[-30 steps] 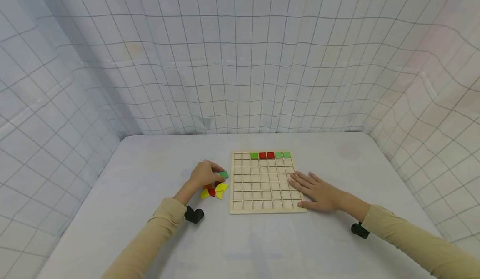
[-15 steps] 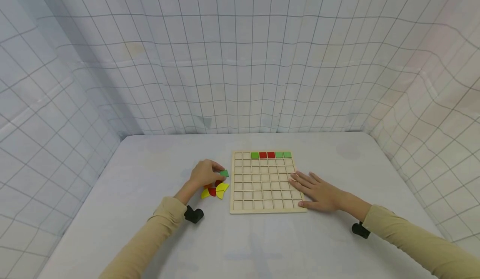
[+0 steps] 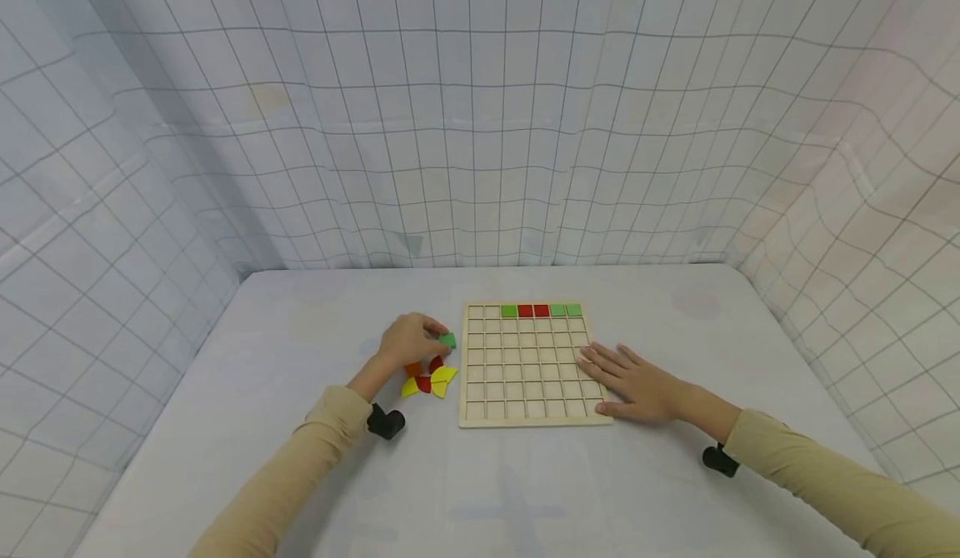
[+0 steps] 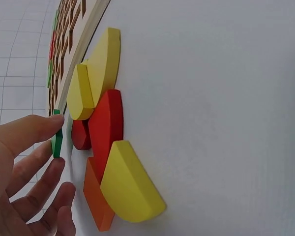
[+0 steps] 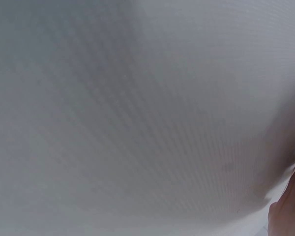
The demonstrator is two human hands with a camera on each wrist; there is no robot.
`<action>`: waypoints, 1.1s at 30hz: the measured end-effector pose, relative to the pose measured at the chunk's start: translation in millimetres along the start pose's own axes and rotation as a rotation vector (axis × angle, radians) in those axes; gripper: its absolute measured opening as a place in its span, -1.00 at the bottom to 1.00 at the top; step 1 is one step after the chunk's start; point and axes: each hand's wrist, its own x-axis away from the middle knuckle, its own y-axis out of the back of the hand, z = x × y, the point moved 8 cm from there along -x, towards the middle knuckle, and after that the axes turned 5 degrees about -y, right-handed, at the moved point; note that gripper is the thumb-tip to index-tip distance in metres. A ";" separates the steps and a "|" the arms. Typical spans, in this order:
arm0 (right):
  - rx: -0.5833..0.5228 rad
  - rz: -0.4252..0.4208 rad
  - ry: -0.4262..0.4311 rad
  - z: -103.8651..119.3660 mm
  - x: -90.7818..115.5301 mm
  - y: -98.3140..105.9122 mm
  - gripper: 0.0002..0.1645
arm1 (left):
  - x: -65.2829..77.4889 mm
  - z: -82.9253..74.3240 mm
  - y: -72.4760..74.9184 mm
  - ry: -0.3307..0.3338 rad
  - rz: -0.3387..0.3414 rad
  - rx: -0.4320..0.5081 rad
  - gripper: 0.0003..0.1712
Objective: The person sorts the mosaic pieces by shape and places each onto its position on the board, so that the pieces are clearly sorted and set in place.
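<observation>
My left hand [image 3: 407, 340] pinches a small green tile [image 4: 57, 135] between thumb and fingers, just left of the wooden grid board [image 3: 536, 423]. In the left wrist view the tile stands edge-on, with the other fingers loosely bent below it. Across the board's far row lie a green tile [image 3: 509, 311], two red tiles [image 3: 533, 311] and two light green tiles [image 3: 566, 311]. With fingers spread, my right hand [image 3: 641, 387] rests on the board's right edge. Only a sliver of that hand shows at the lower right of the right wrist view.
Beside the board, under my left hand, lies a cluster of loose pieces: several yellow pieces [image 4: 132, 182], a red piece [image 4: 107, 125], a darker red piece [image 4: 80, 135] and an orange piece [image 4: 96, 196]. A checked curtain [image 3: 487, 125] encloses the white table [image 3: 525, 500].
My left hand has shifted slightly away from me with the green tile, uncovering more of the dark red and orange pieces. My right hand stays in place.
</observation>
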 end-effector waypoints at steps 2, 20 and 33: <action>0.000 -0.003 0.001 0.2 0.2 0.5 -0.10 | -1.5 -1.0 1.1 -0.004 -0.001 -0.003 -0.63; -0.004 -0.025 0.025 1.2 -0.1 2.0 -0.10 | -26.2 -21.0 2.4 -0.048 -0.068 0.011 -0.58; -0.004 0.004 0.004 -1.3 -1.9 -0.9 -0.09 | -47.7 -34.3 -6.8 -0.095 -0.089 0.038 -0.62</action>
